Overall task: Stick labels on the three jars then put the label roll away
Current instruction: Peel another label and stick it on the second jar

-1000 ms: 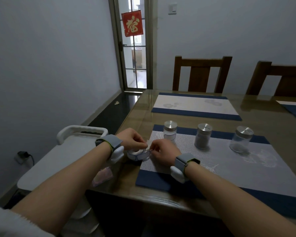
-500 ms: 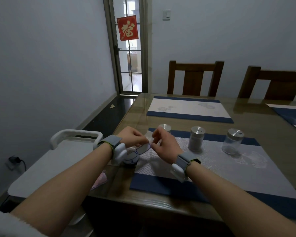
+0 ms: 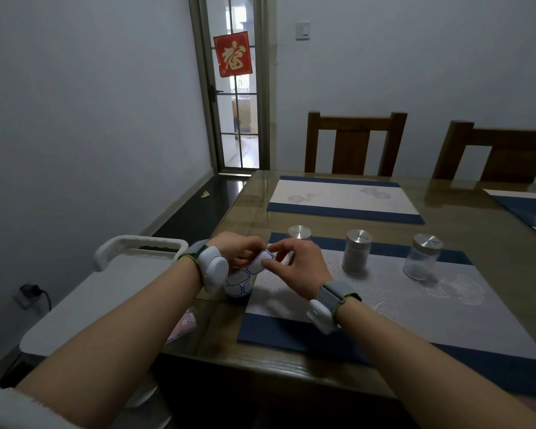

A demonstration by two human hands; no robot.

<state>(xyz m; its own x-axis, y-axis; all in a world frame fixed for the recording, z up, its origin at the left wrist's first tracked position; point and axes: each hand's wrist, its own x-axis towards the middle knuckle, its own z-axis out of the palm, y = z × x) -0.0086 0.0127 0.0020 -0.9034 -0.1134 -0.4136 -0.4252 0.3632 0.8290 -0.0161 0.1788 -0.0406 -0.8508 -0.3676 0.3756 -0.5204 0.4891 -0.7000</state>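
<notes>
A white label roll (image 3: 240,283) with blue-outlined labels hangs just above the table's left edge, its loose strip pulled upward. My left hand (image 3: 240,250) holds that strip from the left. My right hand (image 3: 297,267) pinches a label (image 3: 266,261) at the strip's top end. Three glass jars with metal lids stand in a row on the near placemat (image 3: 415,308): the left jar (image 3: 299,233) is mostly hidden behind my right hand, the middle jar (image 3: 357,251) looks full of grey contents, the right jar (image 3: 424,256) is nearly clear.
A white cart (image 3: 106,292) with a handle stands against the table's left side. A pink item (image 3: 183,328) lies at the table's left edge. Two wooden chairs (image 3: 355,144) line the far side, with more placemats (image 3: 344,199) in front of them.
The roll has left the table and risen with both hands. A strip has been drawn out, and my right fingers have closed on a label at its end.
</notes>
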